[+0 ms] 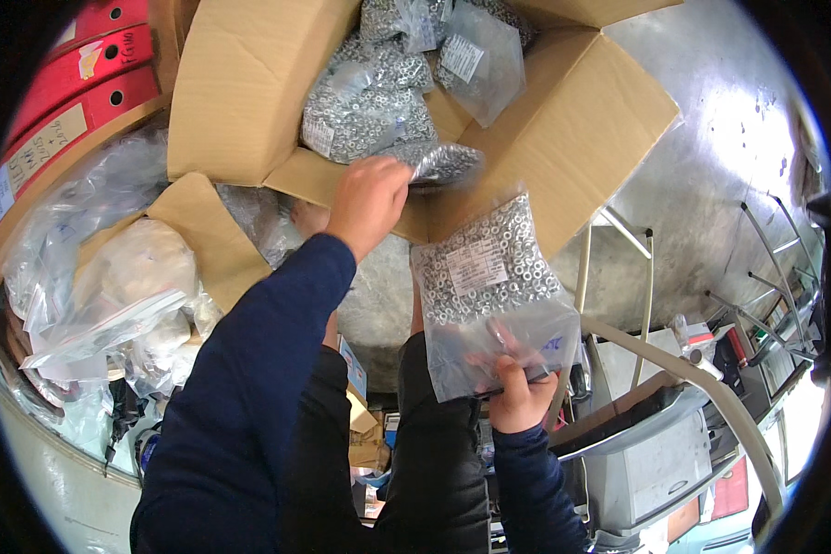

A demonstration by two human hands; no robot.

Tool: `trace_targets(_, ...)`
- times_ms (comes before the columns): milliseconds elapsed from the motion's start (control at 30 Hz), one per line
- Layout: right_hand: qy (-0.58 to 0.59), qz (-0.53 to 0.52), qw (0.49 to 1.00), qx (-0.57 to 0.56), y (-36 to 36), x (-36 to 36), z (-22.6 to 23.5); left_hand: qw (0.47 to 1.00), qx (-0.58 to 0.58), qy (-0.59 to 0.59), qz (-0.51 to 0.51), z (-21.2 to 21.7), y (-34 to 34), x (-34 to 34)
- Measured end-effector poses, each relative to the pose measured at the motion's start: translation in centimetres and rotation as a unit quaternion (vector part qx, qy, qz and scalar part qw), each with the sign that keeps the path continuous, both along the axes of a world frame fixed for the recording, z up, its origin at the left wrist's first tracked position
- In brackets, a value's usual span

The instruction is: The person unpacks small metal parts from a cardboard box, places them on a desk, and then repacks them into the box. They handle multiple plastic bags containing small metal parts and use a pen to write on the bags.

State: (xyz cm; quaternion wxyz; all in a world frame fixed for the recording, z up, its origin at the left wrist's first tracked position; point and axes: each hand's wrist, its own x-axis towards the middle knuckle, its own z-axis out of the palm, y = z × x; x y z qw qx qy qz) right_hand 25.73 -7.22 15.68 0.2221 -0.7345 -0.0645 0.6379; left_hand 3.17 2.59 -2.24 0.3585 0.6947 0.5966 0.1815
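Note:
My left hand (371,201) is closed on the edge of a clear bag of small metal pieces (451,162), at the near side of an open cardboard box (577,129). That bag is slightly blurred. My right hand (521,399) grips the lower, slack end of another clear plastic bag of metal nuts (512,242), its thumb in front and its fingers showing through the plastic. This bag carries a white printed label (476,266) and a blue handwritten mark. A dark object (537,373) shows beside the right thumb; its kind is unclear. Several more bags of nuts (369,113) lie inside the box.
Red binders (111,92) stand at the far left. Below them lie crumpled clear plastic bags (92,189) and a cardboard piece (214,231). On the right are a grey machine (651,462), a curved pale tube (711,383) and metal stands (783,245) on the floor.

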Motion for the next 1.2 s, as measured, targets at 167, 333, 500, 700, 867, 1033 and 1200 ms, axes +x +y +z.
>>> trace_targets(167,-0.008,0.069,0.997,0.027,-0.3,0.5,2.5,0.993,0.090,-0.069,0.039,8.0,0.0,-0.5)
trace_targets(333,-0.029,0.111,0.993,0.019,-1.1,1.0,6.6,0.978,0.139,-0.107,0.111,16.7,2.6,-1.0)
trace_targets(500,-0.035,0.125,0.989,0.068,-1.8,1.6,12.3,0.942,0.158,-0.242,0.170,26.2,5.9,-1.6)
trace_targets(700,-0.045,0.086,0.991,0.093,-2.9,0.9,20.1,0.889,0.163,-0.417,0.100,39.0,9.9,-2.2)
trace_targets(867,-0.063,-0.021,0.983,0.170,-5.6,-0.1,29.0,0.817,0.102,-0.567,-0.023,50.4,11.4,0.5)
trace_targets(1033,-0.164,-0.163,0.943,0.238,-11.7,-1.5,38.5,0.676,-0.089,-0.721,-0.121,60.4,9.7,6.6)
trace_targets(1200,-0.202,-0.399,0.819,0.360,-18.9,-2.0,45.4,0.554,-0.314,-0.744,-0.203,66.8,4.5,14.4)
